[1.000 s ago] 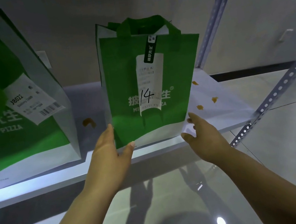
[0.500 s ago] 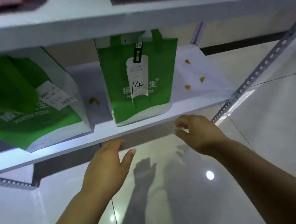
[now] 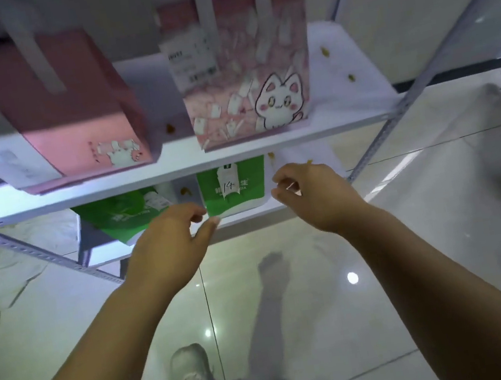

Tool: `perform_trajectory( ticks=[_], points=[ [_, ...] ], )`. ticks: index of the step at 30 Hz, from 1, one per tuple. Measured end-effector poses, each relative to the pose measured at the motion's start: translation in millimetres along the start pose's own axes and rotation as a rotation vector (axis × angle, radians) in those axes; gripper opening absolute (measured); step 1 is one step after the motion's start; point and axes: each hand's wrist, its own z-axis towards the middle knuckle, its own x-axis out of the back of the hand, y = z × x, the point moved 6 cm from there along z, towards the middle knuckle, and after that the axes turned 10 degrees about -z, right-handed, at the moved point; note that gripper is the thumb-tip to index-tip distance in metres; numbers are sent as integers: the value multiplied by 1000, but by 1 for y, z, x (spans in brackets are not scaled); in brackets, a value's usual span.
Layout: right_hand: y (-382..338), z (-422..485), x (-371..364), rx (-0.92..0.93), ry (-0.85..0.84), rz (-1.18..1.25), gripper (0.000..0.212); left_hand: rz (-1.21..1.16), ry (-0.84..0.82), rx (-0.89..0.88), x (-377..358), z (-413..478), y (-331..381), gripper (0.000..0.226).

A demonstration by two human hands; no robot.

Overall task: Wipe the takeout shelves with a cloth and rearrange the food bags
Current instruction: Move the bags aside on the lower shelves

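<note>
Left hand point(image 3: 168, 235) and right hand point(image 3: 312, 193), both loosely curled and empty, flank the green bag point(image 3: 232, 189) upright on the lower shelf point(image 3: 253, 216). Crumbs point(image 3: 325, 51) dot the upper shelf point(image 3: 237, 155); wiping looks undone, no cloth visible.

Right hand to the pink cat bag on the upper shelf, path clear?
Probably yes. The right hand is empty, out in front; the pink cat bag stands at the front edge of the upper shelf, nothing before it.
</note>
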Motion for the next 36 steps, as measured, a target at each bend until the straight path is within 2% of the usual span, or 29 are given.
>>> perform_trajectory(
  ticks=[9,16,21,26,36],
  points=[
    [-52,-24,158,76,177,107,23,-70,138,-135,106,-4,135,28],
    [-65,-15,243,59,360,79,16,-47,132,-322,150,20,209,28],
    [-57,-5,289,24,486,50,14,-42,98,-454,160,54,251,30],
    [-30,7,318,-37,542,48,19,-7,76,-528,154,95,285,25],
    [57,66,378,-28,586,-160,23,50,148,-501,119,182,332,24]
  ],
)
